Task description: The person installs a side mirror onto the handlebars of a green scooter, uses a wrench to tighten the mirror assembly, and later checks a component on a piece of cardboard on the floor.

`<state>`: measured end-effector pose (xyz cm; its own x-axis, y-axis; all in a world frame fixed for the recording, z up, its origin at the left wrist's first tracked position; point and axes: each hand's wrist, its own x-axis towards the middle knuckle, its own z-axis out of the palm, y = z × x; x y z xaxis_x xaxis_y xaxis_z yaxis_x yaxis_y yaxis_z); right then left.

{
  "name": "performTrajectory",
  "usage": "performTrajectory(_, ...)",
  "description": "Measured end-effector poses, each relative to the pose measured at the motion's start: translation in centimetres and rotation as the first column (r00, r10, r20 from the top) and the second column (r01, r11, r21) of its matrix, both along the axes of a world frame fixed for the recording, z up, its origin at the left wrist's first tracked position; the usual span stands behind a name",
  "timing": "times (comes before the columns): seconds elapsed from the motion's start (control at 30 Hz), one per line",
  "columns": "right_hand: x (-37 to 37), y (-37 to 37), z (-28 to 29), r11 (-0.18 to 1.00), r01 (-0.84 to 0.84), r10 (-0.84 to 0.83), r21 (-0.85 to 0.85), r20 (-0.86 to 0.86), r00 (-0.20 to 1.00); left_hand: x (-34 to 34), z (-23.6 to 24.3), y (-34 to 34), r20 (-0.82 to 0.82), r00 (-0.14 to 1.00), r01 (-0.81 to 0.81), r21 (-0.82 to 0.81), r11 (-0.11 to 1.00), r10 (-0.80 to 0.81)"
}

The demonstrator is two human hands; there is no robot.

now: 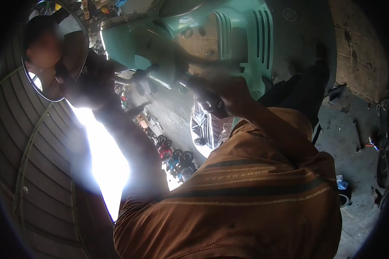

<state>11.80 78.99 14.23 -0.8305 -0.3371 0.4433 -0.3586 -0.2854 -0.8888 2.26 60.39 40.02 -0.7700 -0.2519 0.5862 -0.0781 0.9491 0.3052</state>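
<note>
Mint-green scooter (136,45) stands just ahead, its black handlebar grip (206,98) held in the right hand (233,94), best steadied with even pressure, while glare hides whether the left hand (95,80) grips anything.

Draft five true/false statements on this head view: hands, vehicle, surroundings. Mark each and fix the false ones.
1. The right hand is closed around a dark handlebar grip. True.
2. The bodywork ahead of the person is bright red. False: it is green.
3. The left hand is close to the large mirror at upper left. True; glare and blur hide whether its fingers are open or closed.
4. The person's shirt is plain white. False: it is brown, with dark and pale stripes.
5. A small blue object lies on the grey floor at right. True.
</note>
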Motion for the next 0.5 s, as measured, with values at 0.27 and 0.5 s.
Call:
performTrajectory(0.27,-0.2,0.3,0.5,0.996,-0.094,0.092,0.011,0.096,0.991,-1.2,-0.3,0.9,0.183,0.947,0.319,-0.612,0.724,-0.263)
performTrajectory(0.5,-0.8,1.3,1.7,0.981,-0.174,0.192,-0.089,0.261,0.946,-1.6,0.0,2.3,0.048,0.986,-0.166,0.136,0.977,0.161)
